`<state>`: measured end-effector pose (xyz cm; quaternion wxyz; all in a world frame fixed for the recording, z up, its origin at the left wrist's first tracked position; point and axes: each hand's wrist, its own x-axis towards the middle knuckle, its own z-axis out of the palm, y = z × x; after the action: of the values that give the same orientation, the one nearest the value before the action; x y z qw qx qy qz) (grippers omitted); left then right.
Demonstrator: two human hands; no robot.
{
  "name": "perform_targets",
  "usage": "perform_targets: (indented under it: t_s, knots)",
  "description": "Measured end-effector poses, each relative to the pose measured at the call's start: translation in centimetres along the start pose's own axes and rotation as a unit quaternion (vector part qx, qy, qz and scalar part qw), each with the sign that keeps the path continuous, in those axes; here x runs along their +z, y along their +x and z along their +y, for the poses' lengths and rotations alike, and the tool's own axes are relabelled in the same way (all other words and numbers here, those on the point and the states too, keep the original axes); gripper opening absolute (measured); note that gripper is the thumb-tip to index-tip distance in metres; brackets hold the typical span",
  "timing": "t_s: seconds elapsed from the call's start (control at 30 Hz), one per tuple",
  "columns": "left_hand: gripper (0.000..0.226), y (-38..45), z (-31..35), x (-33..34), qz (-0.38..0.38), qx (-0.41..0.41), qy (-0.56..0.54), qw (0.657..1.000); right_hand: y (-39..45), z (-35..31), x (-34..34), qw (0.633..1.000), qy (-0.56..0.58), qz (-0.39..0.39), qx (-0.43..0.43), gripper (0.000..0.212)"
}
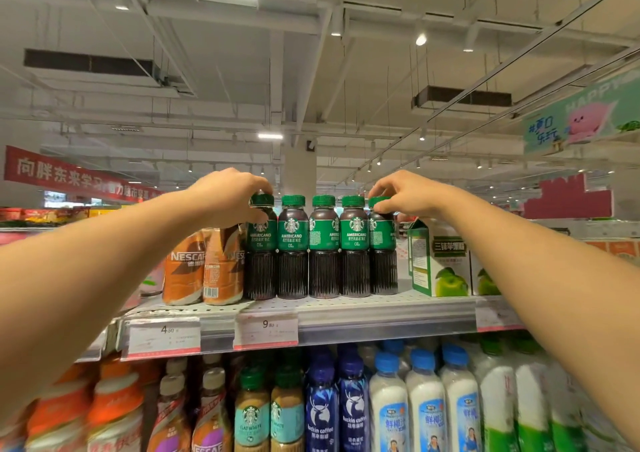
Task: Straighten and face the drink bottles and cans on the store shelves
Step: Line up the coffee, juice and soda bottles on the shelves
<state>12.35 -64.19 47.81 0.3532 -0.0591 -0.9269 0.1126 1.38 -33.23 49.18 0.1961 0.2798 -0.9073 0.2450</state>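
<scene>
Five ribbed plastic coffee bottles (323, 247) with green caps line the perforated metal shelf (381, 301); left hand (225, 197) pinches the nine-o'clock-end cap; right hand (403, 193) pinches the three-o'clock-end cap.

Dark Americano bottles (292, 247) wear green caps and labels beside orange Nescafé bottles (204, 264) and green-and-white cartons (438, 261).
</scene>
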Motion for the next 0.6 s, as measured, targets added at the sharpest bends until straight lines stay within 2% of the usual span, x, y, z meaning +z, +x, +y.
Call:
perform_targets:
  t_s: [0.23, 0.5, 0.6]
  knots:
    - [0.055, 0.0, 0.0, 0.9, 0.025, 0.002, -0.016, 1.0, -0.9, -0.1, -0.7, 1.0, -0.014, -0.008, -0.017, 0.028]
    - [0.051, -0.9, 0.4, 0.7, 0.023, -0.003, -0.013, 1.0, -1.2, 0.1, 0.3, 1.0, 0.015, 0.016, 0.004, 0.028]
    - [0.051, -1.8, 0.9, 0.8, 0.05, 0.002, -0.02, 0.999, -2.2, -0.3, 0.7, 0.999, -0.025, 0.023, 0.007, 0.039]
